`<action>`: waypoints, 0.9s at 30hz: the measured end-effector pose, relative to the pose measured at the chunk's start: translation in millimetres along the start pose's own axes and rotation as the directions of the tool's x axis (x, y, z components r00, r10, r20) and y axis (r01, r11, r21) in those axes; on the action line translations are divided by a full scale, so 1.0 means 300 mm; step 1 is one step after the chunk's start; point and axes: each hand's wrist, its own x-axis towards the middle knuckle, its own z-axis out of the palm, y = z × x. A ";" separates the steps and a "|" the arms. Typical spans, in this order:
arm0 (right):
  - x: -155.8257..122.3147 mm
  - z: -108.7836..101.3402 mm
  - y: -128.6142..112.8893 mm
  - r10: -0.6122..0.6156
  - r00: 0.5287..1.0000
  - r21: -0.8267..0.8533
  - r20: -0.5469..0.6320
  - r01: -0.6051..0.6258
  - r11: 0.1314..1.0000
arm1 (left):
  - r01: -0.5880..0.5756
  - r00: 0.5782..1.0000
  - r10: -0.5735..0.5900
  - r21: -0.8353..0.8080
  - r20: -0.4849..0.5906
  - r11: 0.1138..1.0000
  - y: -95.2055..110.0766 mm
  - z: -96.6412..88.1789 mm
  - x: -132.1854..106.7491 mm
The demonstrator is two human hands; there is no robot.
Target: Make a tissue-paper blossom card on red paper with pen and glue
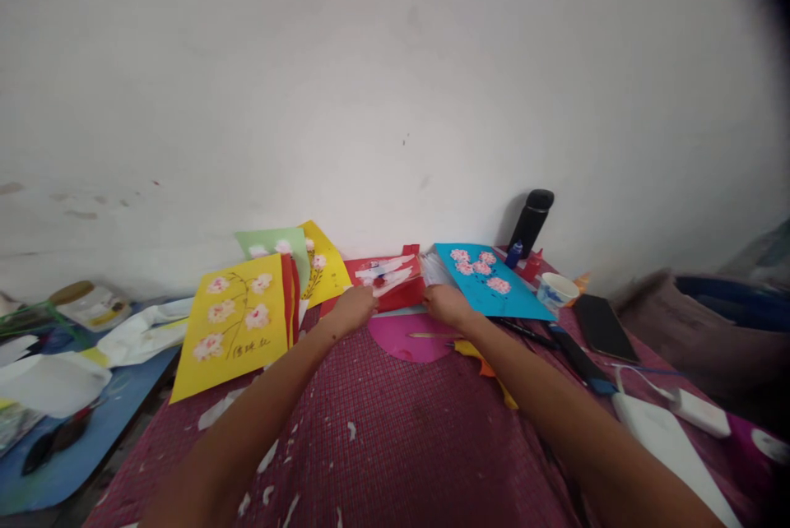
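Note:
Both my hands are at the far side of the table, on either side of a red sheet of paper [404, 296] that carries white paint strokes. My left hand [356, 308] is closed at the sheet's left edge. At its right edge my right hand [445, 304] is closed too, close to a blue sheet with pink painted flowers [481, 275]. The fingertips of both hands are partly hidden. Just in front lies a magenta round sheet [395, 339] with a thin brush [429, 335] across it.
To the left are yellow flower paintings [233, 322] and a lidded jar [90, 304]. A black bottle [531, 220], a paper cup [555, 291], a phone [603, 329] and a white charger [700, 411] are on the right. Paint-flecked checked cloth [395, 437] covers the table below the wall.

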 end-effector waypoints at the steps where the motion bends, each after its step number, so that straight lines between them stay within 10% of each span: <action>1: -0.003 -0.003 -0.001 -0.005 1.000 -0.008 -0.008 0.005 1.000 | 0.003 1.000 -0.003 0.003 -0.001 1.000 0.001 0.003 0.001; 27: -0.024 -0.013 -0.109 -0.184 0.980 -0.150 -0.080 0.171 0.974 | 0.135 0.987 -0.139 -0.046 -0.082 0.990 0.045 -0.040 -0.028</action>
